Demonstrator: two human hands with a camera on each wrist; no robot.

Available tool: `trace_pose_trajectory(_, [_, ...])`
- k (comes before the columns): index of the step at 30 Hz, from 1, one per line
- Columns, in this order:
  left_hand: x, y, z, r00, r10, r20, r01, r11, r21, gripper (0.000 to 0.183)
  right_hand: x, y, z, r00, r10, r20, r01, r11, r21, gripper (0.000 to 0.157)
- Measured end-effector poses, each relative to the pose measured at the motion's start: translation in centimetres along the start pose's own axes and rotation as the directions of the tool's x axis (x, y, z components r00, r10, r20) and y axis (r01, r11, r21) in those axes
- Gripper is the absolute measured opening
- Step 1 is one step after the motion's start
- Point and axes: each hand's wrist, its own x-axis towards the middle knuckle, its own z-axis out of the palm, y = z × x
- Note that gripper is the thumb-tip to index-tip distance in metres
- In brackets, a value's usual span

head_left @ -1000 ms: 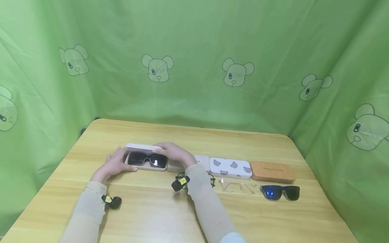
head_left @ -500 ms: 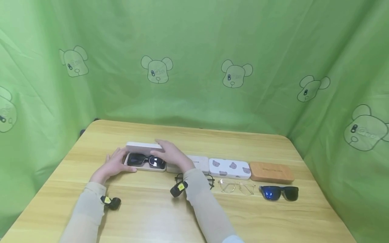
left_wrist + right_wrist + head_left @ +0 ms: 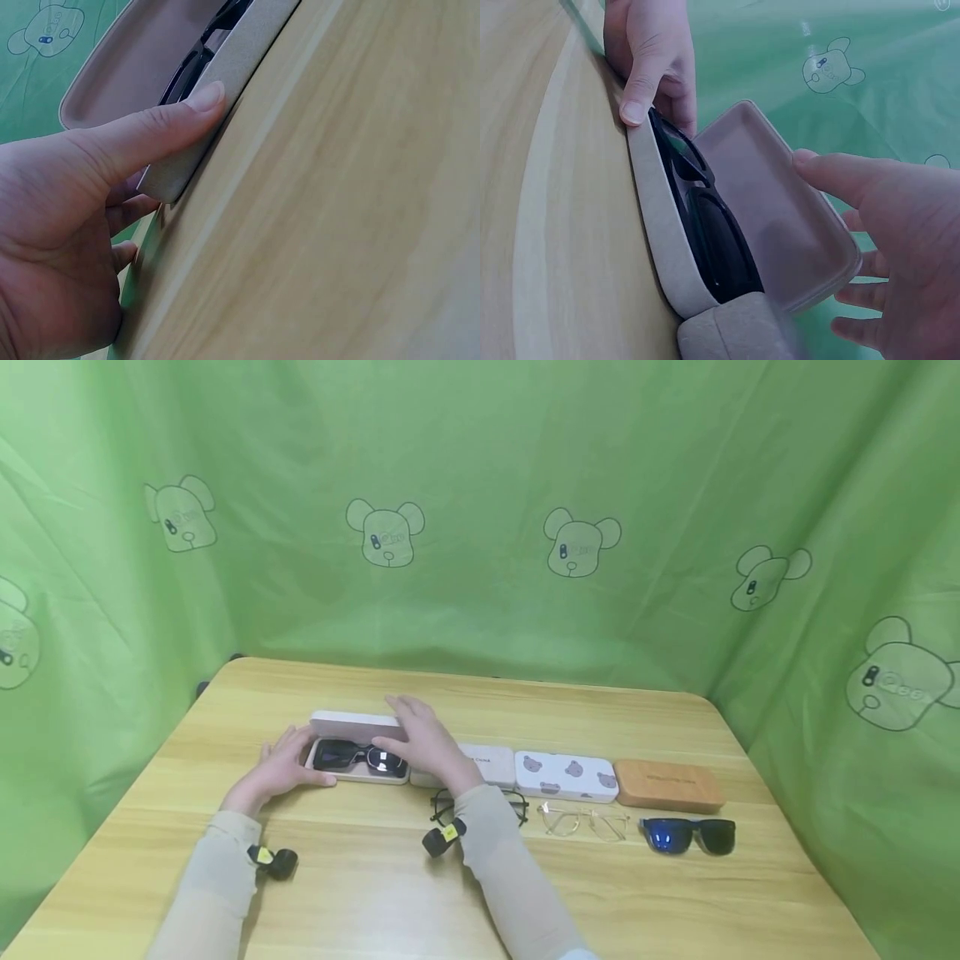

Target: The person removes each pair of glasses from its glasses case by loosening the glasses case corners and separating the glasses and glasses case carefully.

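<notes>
At the left of the row lies a light glasses case (image 3: 360,778), its lid (image 3: 348,720) raised. Dark sunglasses (image 3: 337,754) lie inside. My left hand (image 3: 276,772) grips the case's left end; in the left wrist view its thumb (image 3: 172,124) presses the front wall. At the lid's right end is my right hand (image 3: 426,742). Its thumb (image 3: 832,169) touches the lid's rim in the right wrist view, while the other fingers stretch out spread behind the lid. Part of the sunglasses' right side is overlapped by the right thumb in the head view.
Beside it stand a grey case (image 3: 491,764), a bear-print case (image 3: 566,777) and a wood-grain case (image 3: 671,785). In front lie black-framed glasses (image 3: 517,806), clear-framed glasses (image 3: 585,820) and blue-lensed sunglasses (image 3: 687,836). A green curtain (image 3: 480,610) hangs behind the wooden table (image 3: 360,893).
The lid has tilted further up and back. My right hand has shifted slightly, its fingers now reaching higher past the lid's end. The left hand keeps its grip on the case.
</notes>
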Motion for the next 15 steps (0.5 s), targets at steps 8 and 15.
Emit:
trace_pose_trajectory(8, [0.0, 0.0, -0.1, 1.0, -0.009, 0.002, 0.009, 1.0, -0.005, 0.105, -0.3, -0.5, -0.6, 0.997, -0.039, -0.06, 0.036, 0.997, -0.064, 0.076])
trace_pose_trajectory(15, [-0.1, 0.0, -0.1, 1.0, -0.012, 0.004, 0.012, 1.0, -0.01, 0.104, -0.6, -1.4, -0.9, 0.984, -0.098, -0.149, 0.086, 0.993, -0.084, 0.067])
